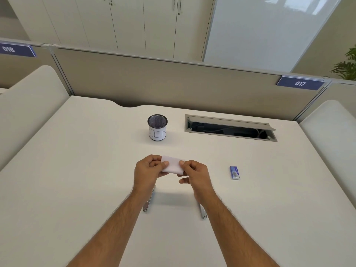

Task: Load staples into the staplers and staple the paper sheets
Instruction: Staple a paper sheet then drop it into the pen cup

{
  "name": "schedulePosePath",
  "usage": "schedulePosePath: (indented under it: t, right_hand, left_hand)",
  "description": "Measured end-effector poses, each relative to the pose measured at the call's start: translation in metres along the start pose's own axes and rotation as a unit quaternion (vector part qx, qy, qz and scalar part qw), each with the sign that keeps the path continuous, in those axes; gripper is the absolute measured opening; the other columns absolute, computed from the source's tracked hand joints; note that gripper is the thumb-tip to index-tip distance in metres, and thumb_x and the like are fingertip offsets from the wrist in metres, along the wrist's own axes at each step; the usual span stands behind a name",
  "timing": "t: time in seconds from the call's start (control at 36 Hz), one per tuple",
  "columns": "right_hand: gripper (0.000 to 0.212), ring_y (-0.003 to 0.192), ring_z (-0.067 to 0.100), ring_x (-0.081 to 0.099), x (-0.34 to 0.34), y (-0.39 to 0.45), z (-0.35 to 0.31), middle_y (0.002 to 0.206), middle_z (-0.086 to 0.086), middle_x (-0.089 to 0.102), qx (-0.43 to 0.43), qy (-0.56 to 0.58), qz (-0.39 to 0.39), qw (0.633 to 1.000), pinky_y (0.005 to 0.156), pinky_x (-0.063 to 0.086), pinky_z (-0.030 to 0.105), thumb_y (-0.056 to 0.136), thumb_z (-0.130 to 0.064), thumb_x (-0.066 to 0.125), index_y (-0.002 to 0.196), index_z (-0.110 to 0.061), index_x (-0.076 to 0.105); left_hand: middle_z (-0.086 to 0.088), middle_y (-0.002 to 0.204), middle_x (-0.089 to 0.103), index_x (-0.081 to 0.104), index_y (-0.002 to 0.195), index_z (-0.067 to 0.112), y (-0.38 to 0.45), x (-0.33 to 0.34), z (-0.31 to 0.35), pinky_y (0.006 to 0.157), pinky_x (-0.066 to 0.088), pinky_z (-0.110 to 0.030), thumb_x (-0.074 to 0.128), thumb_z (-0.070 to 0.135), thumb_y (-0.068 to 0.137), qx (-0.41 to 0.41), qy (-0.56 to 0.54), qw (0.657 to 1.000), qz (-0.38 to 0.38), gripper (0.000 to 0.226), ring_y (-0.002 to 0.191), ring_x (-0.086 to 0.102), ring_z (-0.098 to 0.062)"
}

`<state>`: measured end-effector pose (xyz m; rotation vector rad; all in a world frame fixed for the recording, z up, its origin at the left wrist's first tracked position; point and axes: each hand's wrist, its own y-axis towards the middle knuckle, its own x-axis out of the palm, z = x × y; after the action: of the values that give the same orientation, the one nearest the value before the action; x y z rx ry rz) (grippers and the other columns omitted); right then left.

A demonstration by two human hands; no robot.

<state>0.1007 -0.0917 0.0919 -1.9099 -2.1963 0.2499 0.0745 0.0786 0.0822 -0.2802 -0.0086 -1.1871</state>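
Both hands raised over the desk [77, 170], clamped on a small white stack of paper sheets [172, 166]. Left hand [147, 170] pinching the left edge, thumb on top; right hand [194, 175] pinching the right edge. Paper held between them above the desk surface, long axis running left-right, face tilted toward the camera.

Two staplers flat on the desk below the wrists, mostly hidden by the forearms. Left stapler [148, 203] under the left wrist, right stapler [202, 211] under the right wrist, only the near ends showing. Long axis of each roughly near-far; nose ends hidden, so which way either points: cannot tell.

Blue staple box [234, 172] lying off to the right of the hands, well apart, long axis near-far. Right hand nearer to it. Judged: staples not yet loaded, so next reach likely goes right for the box, or down and back toward a stapler.

Mesh pen cup [157, 127] farther back, centre; open cable tray [230, 128] to its right.
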Motion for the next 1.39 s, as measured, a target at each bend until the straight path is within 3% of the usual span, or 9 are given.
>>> schedulePosePath:
  t: [0.17, 0.28, 0.36, 0.81, 0.92, 1.03, 1.19, 1.28, 1.39]
  right_hand:
    - [0.023, 0.073, 0.019, 0.07, 0.001, -0.002, -0.001, 0.087, 0.004, 0.073, 0.009, 0.017, -0.012, 1.0, 0.063, 0.058, 0.033, 0.093, -0.027, 0.074, 0.08, -0.009, 0.07]
    - [0.028, 0.082, 0.021, 0.072, 0.005, -0.007, -0.002, 0.095, 0.01, 0.076, 0.039, 0.044, -0.068, 0.996, 0.069, 0.059, 0.033, 0.083, -0.019, 0.084, 0.105, -0.006, 0.074]
    - [0.031, 0.081, 0.023, 0.072, 0.01, -0.008, -0.001, 0.1, 0.014, 0.077, 0.045, 0.061, -0.075, 0.994, 0.073, 0.059, 0.032, 0.083, -0.006, 0.08, 0.113, -0.005, 0.074]
    - [0.023, 0.074, 0.032, 0.074, 0.012, -0.008, 0.003, 0.084, 0.022, 0.075, 0.04, 0.108, -0.01, 0.993, 0.07, 0.061, 0.032, 0.079, 0.005, 0.079, 0.101, 0.007, 0.071]
    - [0.024, 0.072, 0.032, 0.073, 0.01, -0.009, 0.002, 0.086, 0.024, 0.076, 0.021, 0.099, 0.002, 0.995, 0.071, 0.061, 0.033, 0.08, 0.004, 0.079, 0.102, 0.006, 0.07]
    - [0.023, 0.072, 0.031, 0.073, 0.008, -0.011, 0.001, 0.087, 0.025, 0.076, 0.005, 0.078, 0.006, 0.997, 0.069, 0.061, 0.033, 0.08, 0.003, 0.08, 0.101, 0.004, 0.07]
    - [0.031, 0.067, 0.031, 0.073, 0.009, -0.014, 0.0, 0.081, 0.024, 0.073, 0.001, 0.062, 0.038, 0.997, 0.066, 0.062, 0.036, 0.078, 0.002, 0.083, 0.103, 0.004, 0.064]
    - [0.036, 0.066, 0.032, 0.073, 0.01, -0.015, 0.0, 0.075, 0.021, 0.072, -0.001, 0.066, 0.05, 0.997, 0.067, 0.062, 0.038, 0.076, 0.001, 0.085, 0.103, 0.004, 0.062]
    - [0.034, 0.067, 0.033, 0.073, 0.01, -0.015, 0.002, 0.075, 0.021, 0.074, 0.001, 0.075, 0.054, 0.996, 0.068, 0.063, 0.038, 0.077, 0.002, 0.084, 0.103, 0.005, 0.061]
  left_hand:
    - [-0.011, 0.085, 0.079, 0.073, 0.096, 0.008, -0.002, 0.0, 0.002, 0.071, 0.063, -0.031, 0.079, 0.003, 0.085, 0.004, 0.003, 1.0, 0.011, 0.013, 0.082, 0.077, -0.023]
    - [-0.011, 0.086, 0.08, 0.074, 0.095, 0.008, -0.005, 0.002, 0.004, 0.071, 0.063, -0.031, 0.078, 0.002, 0.086, 0.016, 0.001, 1.0, 0.018, 0.012, 0.083, 0.078, -0.025]
    - [-0.01, 0.085, 0.08, 0.074, 0.095, 0.008, -0.008, 0.004, 0.005, 0.07, 0.062, -0.029, 0.078, 0.002, 0.086, 0.021, 0.007, 1.0, 0.015, 0.011, 0.082, 0.078, -0.023]
    - [-0.01, 0.084, 0.08, 0.069, 0.098, 0.008, -0.014, 0.001, 0.007, 0.075, 0.065, -0.034, 0.08, 0.002, 0.085, 0.021, -0.007, 0.999, 0.027, 0.018, 0.082, 0.078, -0.024]
    - [-0.004, 0.09, 0.081, 0.068, 0.108, 0.017, -0.017, 0.0, 0.006, 0.081, 0.062, -0.035, 0.084, 0.008, 0.081, 0.029, 0.072, 0.997, -0.022, 0.033, 0.085, 0.078, -0.024]
    - [0.001, 0.086, 0.08, 0.065, 0.109, 0.024, -0.019, 0.0, 0.009, 0.071, 0.058, -0.028, 0.084, 0.013, 0.082, 0.043, 0.141, 0.988, -0.035, 0.035, 0.069, 0.074, -0.017]
    - [-0.002, 0.077, 0.074, 0.064, 0.101, 0.021, -0.019, -0.001, 0.013, 0.062, 0.053, -0.031, 0.083, 0.017, 0.084, 0.066, 0.234, 0.969, -0.035, 0.026, 0.059, 0.065, -0.009]
    - [0.0, 0.074, 0.068, 0.064, 0.09, 0.018, -0.018, -0.004, 0.011, 0.066, 0.054, -0.037, 0.086, 0.021, 0.081, 0.061, 0.239, 0.969, -0.017, 0.024, 0.058, 0.062, -0.011]
    - [0.009, 0.062, 0.065, 0.062, 0.079, 0.014, -0.016, -0.007, 0.009, 0.061, 0.052, -0.035, 0.089, 0.023, 0.078, 0.05, 0.226, 0.973, -0.016, 0.029, 0.057, 0.062, -0.013]
